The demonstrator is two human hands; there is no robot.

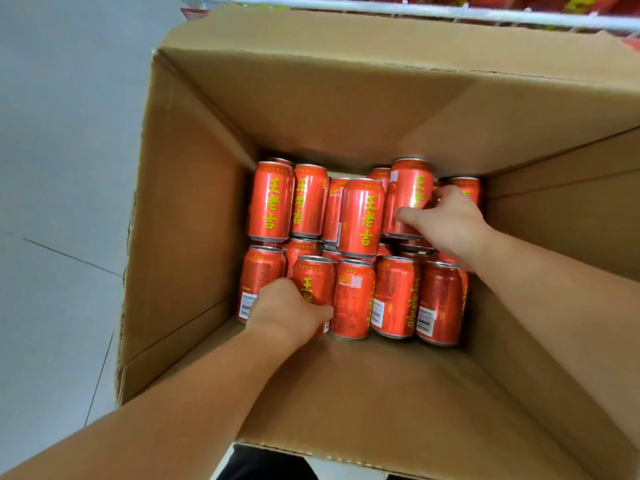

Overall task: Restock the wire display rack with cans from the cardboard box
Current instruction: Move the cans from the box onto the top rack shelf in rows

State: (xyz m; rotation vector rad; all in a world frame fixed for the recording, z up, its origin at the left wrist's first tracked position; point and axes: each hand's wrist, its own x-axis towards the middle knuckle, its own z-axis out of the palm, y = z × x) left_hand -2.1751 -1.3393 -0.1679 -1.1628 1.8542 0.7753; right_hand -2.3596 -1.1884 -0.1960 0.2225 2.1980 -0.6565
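Both hands are down in the cardboard box (194, 237): left hand (287, 308) wrapped round a near-row can (313, 282), right hand (448, 218) clutching a far-row can (410, 192). Full, I'd guess, so weighty, rigid and slick-sided; grab mid-body. Neighbouring cans (360, 216) crowd tight and the tall box walls hem the lift. The wire display rack (381, 12) stands just beyond.

Both hands down in the cardboard box (194, 220) of red cans.

The left hand (289, 311) grips a near-row can (313, 282); the right hand (450, 220) grips a far-row can (408, 192). The white wire rack (381, 10) runs along the top.
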